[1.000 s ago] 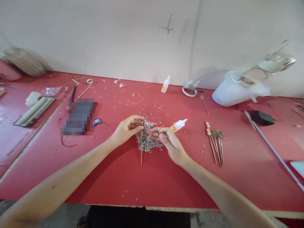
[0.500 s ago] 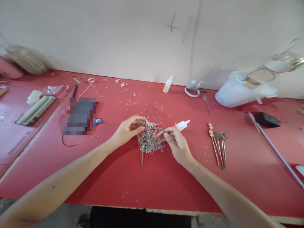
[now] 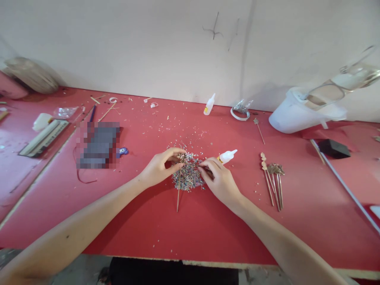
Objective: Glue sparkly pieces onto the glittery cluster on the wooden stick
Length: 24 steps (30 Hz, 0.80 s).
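Note:
My left hand (image 3: 160, 168) grips the ornate top of a gold hair stick (image 3: 178, 194) between thumb and fingers. The stick's shaft points down towards the table's front edge. Beneath it lies a heap of small multicoloured rhinestones (image 3: 190, 178). At the heap's right side my right hand (image 3: 219, 178) is closed in a pinch, its fingertips pointing at the ornament but apart from it. Whatever sits in that pinch is too small to make out. A white glue bottle (image 3: 228, 156) with a pointed nozzle lies just behind my right hand.
Several finished-looking hair sticks (image 3: 274, 186) lie to the right, and a single one (image 3: 259, 130) farther back. Another glue bottle (image 3: 209, 105) stands near the wall beside a tape roll (image 3: 240, 114). A white container (image 3: 292, 113) and black block (image 3: 334, 149) are at right; a blurred-out dark object (image 3: 99, 144) is at left.
My right hand's fingers have come together into a tighter pinch and moved slightly left. My left hand has shifted a little to the right with the hair stick, which tilts slightly more.

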Tool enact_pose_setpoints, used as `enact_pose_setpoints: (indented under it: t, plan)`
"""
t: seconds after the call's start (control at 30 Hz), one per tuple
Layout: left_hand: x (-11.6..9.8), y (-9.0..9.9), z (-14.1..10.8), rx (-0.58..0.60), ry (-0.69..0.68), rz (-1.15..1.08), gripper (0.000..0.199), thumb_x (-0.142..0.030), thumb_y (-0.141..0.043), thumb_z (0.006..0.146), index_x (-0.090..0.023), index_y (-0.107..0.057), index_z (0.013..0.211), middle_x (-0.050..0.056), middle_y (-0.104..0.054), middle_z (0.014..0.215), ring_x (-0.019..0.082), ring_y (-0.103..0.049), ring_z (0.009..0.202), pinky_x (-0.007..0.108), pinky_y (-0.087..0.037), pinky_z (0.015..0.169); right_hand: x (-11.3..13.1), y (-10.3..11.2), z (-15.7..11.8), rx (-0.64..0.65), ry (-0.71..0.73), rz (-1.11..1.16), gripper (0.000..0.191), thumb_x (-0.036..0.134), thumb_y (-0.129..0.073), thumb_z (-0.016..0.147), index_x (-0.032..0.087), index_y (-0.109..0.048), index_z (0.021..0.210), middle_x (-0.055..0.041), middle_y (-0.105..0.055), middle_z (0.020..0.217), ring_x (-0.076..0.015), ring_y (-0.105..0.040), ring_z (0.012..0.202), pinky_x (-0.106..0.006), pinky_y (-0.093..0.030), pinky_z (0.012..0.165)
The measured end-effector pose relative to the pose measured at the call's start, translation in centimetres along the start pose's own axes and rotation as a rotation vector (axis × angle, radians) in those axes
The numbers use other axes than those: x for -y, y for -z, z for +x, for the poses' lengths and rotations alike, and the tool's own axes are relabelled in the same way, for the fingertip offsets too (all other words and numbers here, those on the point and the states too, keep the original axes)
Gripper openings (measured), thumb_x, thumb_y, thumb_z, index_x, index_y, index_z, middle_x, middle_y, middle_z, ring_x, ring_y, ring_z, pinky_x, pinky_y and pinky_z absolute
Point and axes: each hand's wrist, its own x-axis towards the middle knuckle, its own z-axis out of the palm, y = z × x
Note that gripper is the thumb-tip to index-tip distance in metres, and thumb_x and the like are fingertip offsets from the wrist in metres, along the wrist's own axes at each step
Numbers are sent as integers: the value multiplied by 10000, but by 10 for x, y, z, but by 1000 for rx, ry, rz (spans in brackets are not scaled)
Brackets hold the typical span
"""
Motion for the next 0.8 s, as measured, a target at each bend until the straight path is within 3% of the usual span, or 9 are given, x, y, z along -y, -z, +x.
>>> enact_pose_setpoints:
  t: [0.1, 0.27, 0.47, 0.8]
  plan:
    - [0, 0, -1, -34, 10, 56, 330, -238, -584, 866, -214, -532, 1191, 57, -666, 1009, 180, -677, 892, 335, -539, 847, -1, 0, 0, 8, 3, -13, 113, 251, -463, 933, 210, -562, 896, -67, -598, 891, -181, -601, 786, -306, -500, 710]
    - [7, 0, 1, -109, 23, -43, 307, -217, -559, 876, -202, -512, 1179, 76, -618, 1129, 171, -670, 938, 295, -543, 839, -1, 0, 0, 0, 30, -73, 108, 229, -469, 922, 194, -565, 886, -62, -593, 877, -170, -589, 755, -284, -475, 652]
    - [8, 0, 1, -91, 20, -86, 301, -202, -552, 875, -193, -508, 1173, 82, -619, 1115, 179, -662, 967, 315, -539, 879, 1, 2, 1, 55, 78, -134, 95, 185, -473, 886, 196, -567, 874, -63, -601, 869, -166, -584, 740, -274, -466, 635]
    - [6, 0, 1, -65, 12, -94, 298, -207, -547, 878, -196, -504, 1173, 85, -636, 1099, 192, -660, 988, 344, -541, 886, -3, 3, -2, -31, 1, -209, 101, 202, -452, 879, 199, -526, 810, -53, -586, 825, -146, -578, 669, -258, -460, 585]
